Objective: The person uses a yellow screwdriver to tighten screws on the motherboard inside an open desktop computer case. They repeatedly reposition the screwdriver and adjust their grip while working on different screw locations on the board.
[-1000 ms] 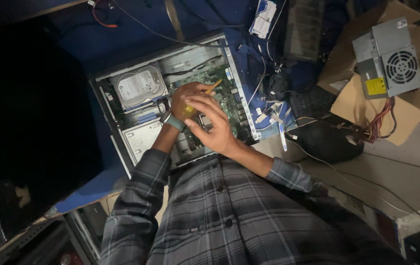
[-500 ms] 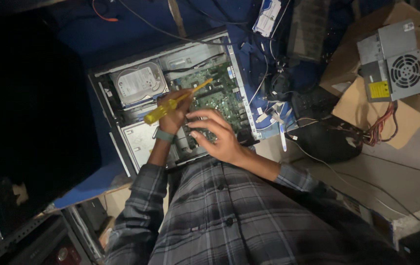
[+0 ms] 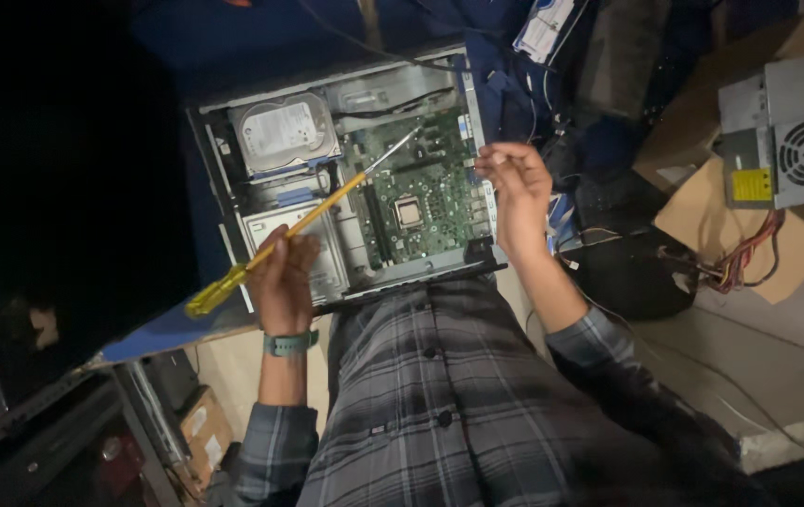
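Note:
An open desktop computer case (image 3: 217, 178) lies in front of me on a blue surface. Inside are a silver hard drive (image 3: 285, 136) and a green motherboard (image 3: 425, 183). My left hand (image 3: 282, 277), with a wristband, grips a long yellow-handled screwdriver (image 3: 313, 214) at mid-shaft. Its tip points up and to the right, over the top of the motherboard. My right hand (image 3: 515, 188) hovers at the case's right edge with its fingertips pinched together. Whether something small sits between them is unclear.
A grey power supply unit (image 3: 782, 131) with a fan grille and loose coloured wires rests on cardboard (image 3: 703, 211) at the right. A black bag-like object (image 3: 627, 272) and cables lie between it and the case. To the left, a large dark panel (image 3: 64, 188).
My right hand has lifted off the motherboard and moved right to the case's edge. My left hand has slid down and left along the screwdriver, which now lies longer across the case.

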